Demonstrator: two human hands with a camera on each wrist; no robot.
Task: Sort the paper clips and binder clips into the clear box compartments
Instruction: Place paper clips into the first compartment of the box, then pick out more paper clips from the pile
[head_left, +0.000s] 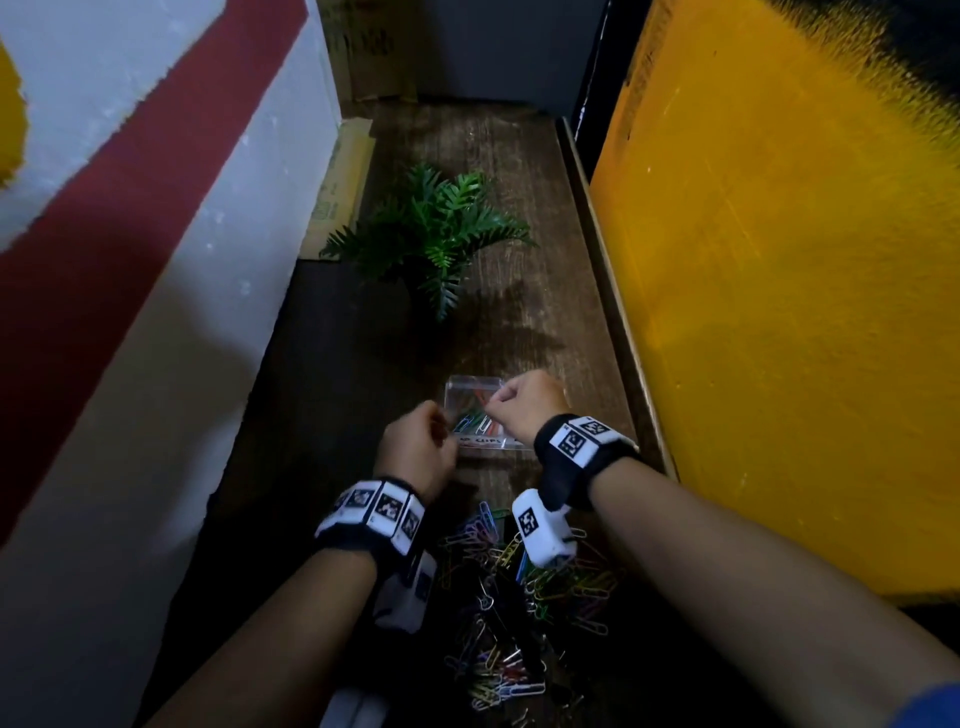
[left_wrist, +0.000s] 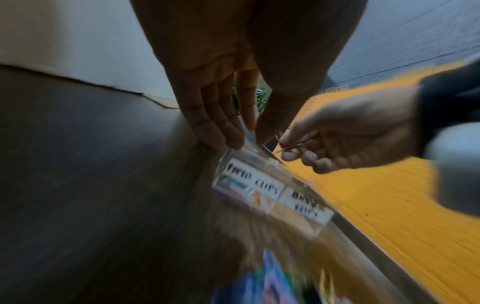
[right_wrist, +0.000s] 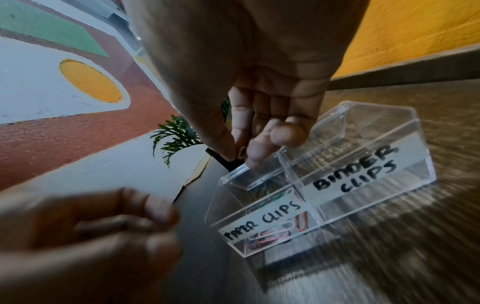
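Note:
The clear box (head_left: 470, 397) stands on the wooden tabletop, with two compartments labelled PAPER CLIPS (right_wrist: 262, 220) and BINDER CLIPS (right_wrist: 355, 170). A few coloured paper clips (right_wrist: 270, 234) lie in the left compartment; the binder compartment looks empty. My right hand (right_wrist: 240, 155) hovers over the paper clip compartment and pinches a thin paper clip (left_wrist: 285, 146) between thumb and forefinger. My left hand (left_wrist: 250, 136) hangs by the box's left near corner, fingers pointing down, nothing visible between them. A loose pile of coloured clips (head_left: 519, 597) lies nearer to me, under both wrists.
A small green fern (head_left: 436, 234) stands on the table beyond the box. A yellow wall (head_left: 779, 312) runs close along the right table edge, and a white and red wall (head_left: 156, 260) closes in the left side. Cardboard (head_left: 337, 187) leans at the far left.

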